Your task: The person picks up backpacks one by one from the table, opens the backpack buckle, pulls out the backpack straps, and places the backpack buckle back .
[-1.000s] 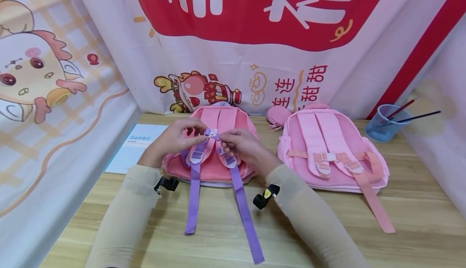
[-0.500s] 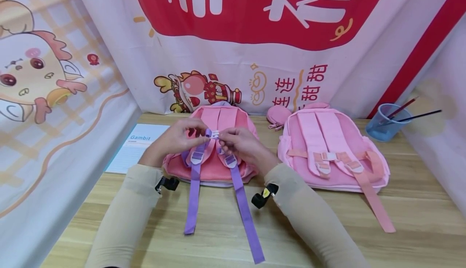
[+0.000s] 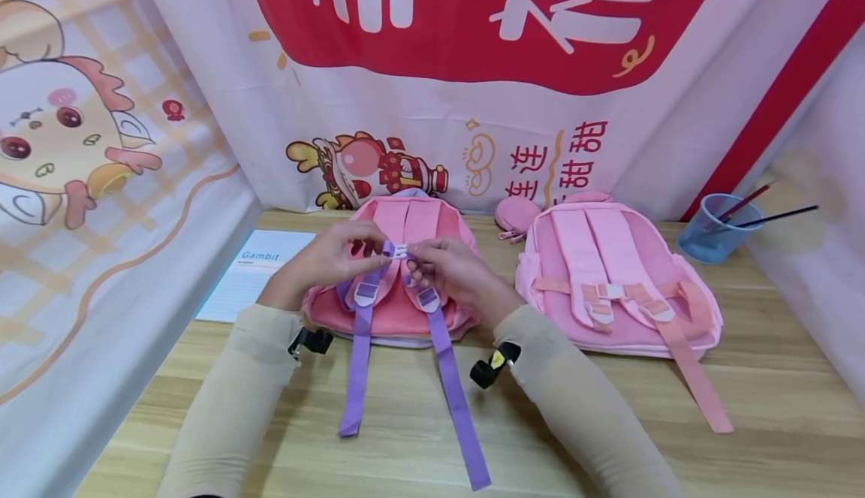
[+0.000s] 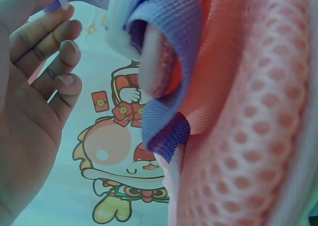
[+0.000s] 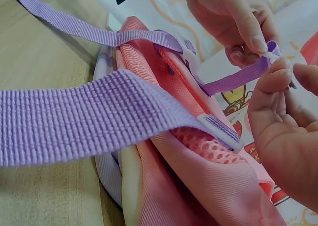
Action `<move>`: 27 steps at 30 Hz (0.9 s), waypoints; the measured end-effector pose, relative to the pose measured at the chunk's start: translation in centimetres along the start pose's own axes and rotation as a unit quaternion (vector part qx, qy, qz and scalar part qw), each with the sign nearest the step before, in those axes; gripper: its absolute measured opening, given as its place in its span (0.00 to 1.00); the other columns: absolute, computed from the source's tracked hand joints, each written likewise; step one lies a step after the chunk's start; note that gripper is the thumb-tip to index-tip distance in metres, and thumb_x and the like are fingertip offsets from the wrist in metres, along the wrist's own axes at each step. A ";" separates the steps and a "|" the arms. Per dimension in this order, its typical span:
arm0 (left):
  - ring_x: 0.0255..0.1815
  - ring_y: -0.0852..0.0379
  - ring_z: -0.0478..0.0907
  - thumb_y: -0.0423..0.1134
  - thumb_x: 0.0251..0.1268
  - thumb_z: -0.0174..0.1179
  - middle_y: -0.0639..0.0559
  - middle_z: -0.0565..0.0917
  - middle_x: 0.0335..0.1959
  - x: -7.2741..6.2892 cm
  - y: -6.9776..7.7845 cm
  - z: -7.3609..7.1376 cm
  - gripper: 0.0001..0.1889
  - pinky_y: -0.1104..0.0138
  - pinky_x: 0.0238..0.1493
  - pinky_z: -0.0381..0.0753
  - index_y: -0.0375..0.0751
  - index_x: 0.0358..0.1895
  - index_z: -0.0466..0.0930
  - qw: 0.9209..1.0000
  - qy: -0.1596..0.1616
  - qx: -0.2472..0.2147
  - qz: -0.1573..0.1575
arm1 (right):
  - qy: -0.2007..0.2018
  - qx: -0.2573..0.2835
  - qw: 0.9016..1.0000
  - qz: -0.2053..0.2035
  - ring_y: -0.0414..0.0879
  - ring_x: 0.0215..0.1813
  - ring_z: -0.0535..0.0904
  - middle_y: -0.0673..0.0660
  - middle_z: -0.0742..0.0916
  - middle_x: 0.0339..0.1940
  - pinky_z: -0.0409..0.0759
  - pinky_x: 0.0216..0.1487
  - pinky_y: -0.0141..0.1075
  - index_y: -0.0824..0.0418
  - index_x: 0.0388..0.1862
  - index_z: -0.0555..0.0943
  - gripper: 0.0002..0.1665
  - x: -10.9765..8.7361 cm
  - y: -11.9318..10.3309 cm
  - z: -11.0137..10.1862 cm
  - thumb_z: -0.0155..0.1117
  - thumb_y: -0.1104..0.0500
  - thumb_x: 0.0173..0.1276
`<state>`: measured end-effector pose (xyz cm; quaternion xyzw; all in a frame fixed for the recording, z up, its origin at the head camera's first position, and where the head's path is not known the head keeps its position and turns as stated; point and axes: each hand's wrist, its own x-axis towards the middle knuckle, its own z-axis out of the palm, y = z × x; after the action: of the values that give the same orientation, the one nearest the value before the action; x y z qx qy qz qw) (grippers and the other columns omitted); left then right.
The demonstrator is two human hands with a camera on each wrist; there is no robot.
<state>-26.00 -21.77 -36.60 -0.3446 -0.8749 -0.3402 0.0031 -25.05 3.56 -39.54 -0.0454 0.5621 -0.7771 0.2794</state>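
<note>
A backpack (image 3: 405, 325) in coral pink lies on the table, its back panel up, with purple straps and white strap adjusters. Over it, my left hand (image 3: 338, 254) pinches a looped purple strap (image 5: 238, 81) at the left side of a small white buckle (image 3: 401, 251). My right hand (image 3: 454, 267) pinches the buckle's right side between thumb and finger. The two buckle halves look joined, but fingertips cover part of them. In the left wrist view, my left hand (image 4: 39, 82) has its other fingers bent near the strap. Two loose purple strap tails (image 3: 454, 393) hang toward the front.
On the right lies a light pink backpack (image 3: 554, 295) with its chest buckle fastened, a small round pink pouch (image 3: 516, 216) beside it. A blue cup (image 3: 712, 239) with two thin sticks stands at the far right. A notebook (image 3: 236, 288) lies at the left.
The buckle and the fingers on it have shifted slightly right. The left purple strap tail has swung a little left. Both hands keep their pinch.
</note>
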 end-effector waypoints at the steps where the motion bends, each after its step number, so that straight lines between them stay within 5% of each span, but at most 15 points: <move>1: 0.42 0.54 0.77 0.42 0.70 0.74 0.56 0.87 0.41 0.0 0.0 0.0 0.07 0.57 0.46 0.78 0.50 0.47 0.90 1.000 -0.002 0.003 0.003 | 0.005 -0.001 1.000 0.001 0.42 0.30 0.78 0.53 0.86 0.31 0.82 0.35 0.29 0.64 0.49 0.85 0.12 0.0 0.0 0.0 0.58 0.58 0.86; 20: 0.49 0.51 0.79 0.39 0.78 0.65 0.50 0.86 0.47 0.1 -1.4 0.3 0.11 0.58 0.52 0.80 0.49 0.58 0.86 0.998 -0.027 -0.041 -0.049 | 0.060 -0.036 0.998 -0.006 0.41 0.26 0.79 0.53 0.85 0.28 0.80 0.29 0.30 0.65 0.47 0.86 0.10 0.0 -0.3 0.5 0.63 0.59 0.82; 27: 0.46 0.48 0.78 0.33 0.81 0.61 0.46 0.84 0.45 0.7 -1.6 1.1 0.06 0.60 0.50 0.80 0.43 0.51 0.85 0.993 -0.038 -0.101 -0.043 | 0.057 -0.026 0.998 -0.008 0.40 0.26 0.78 0.52 0.85 0.28 0.79 0.30 0.29 0.65 0.48 0.85 0.10 -0.1 -0.3 0.6 0.62 0.60 0.83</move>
<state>-27.21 -21.58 -38.20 -0.3183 -0.8493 -0.4136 -0.0800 -24.85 3.14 -39.03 -0.0127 0.5971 -0.7655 0.2392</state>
